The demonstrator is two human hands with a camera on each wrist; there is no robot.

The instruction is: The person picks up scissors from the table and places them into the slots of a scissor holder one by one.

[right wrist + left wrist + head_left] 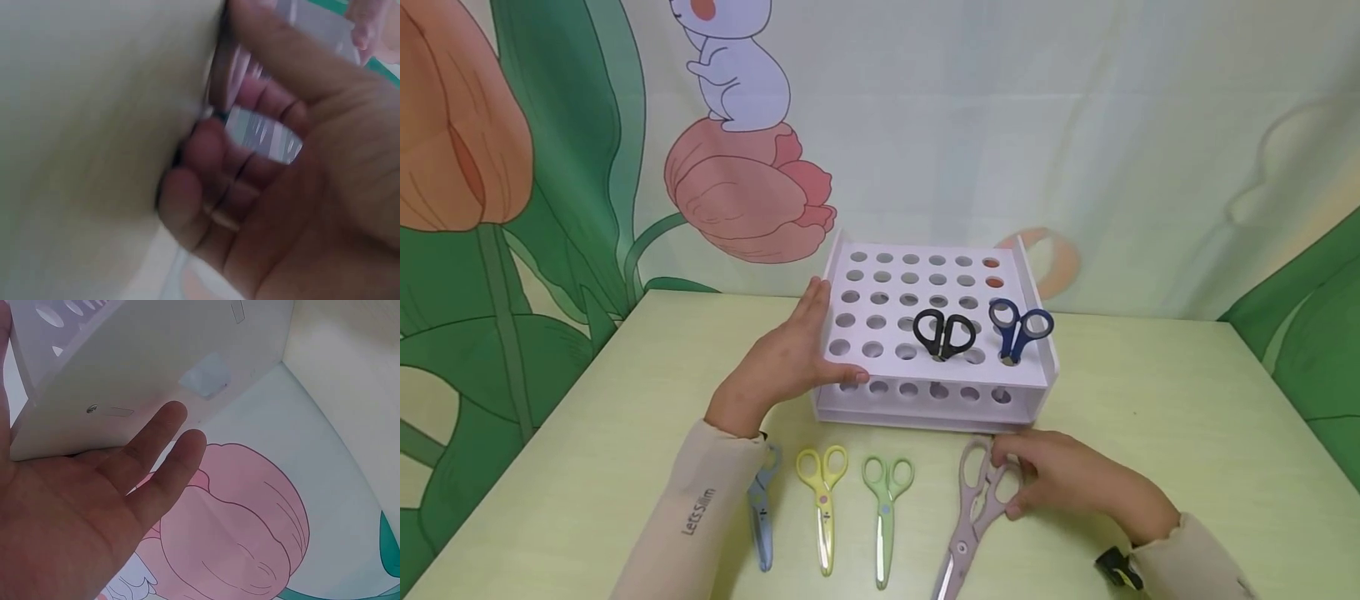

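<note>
My left hand [782, 346] rests against the left side of a white rack [895, 367] with round holes. Its thumb lies on the rack's front edge, and in the left wrist view straight fingers [169, 450] extend along the side panel [156, 381]. My right hand [1075, 479] pinches a handle loop of large mauve scissors [964, 542] on the table in front of the rack; its curled fingers [206, 150] meet the tabletop in the right wrist view. Black-handled scissors [934, 337] and blue-handled scissors [1009, 342] stand in rack holes, handles up.
Left of the mauve scissors lie green scissors [883, 521], yellow scissors [824, 508] and light blue scissors [762, 508], the last partly behind my left sleeve [700, 508]. A printed curtain [970, 125] hangs behind the pale table [1187, 400].
</note>
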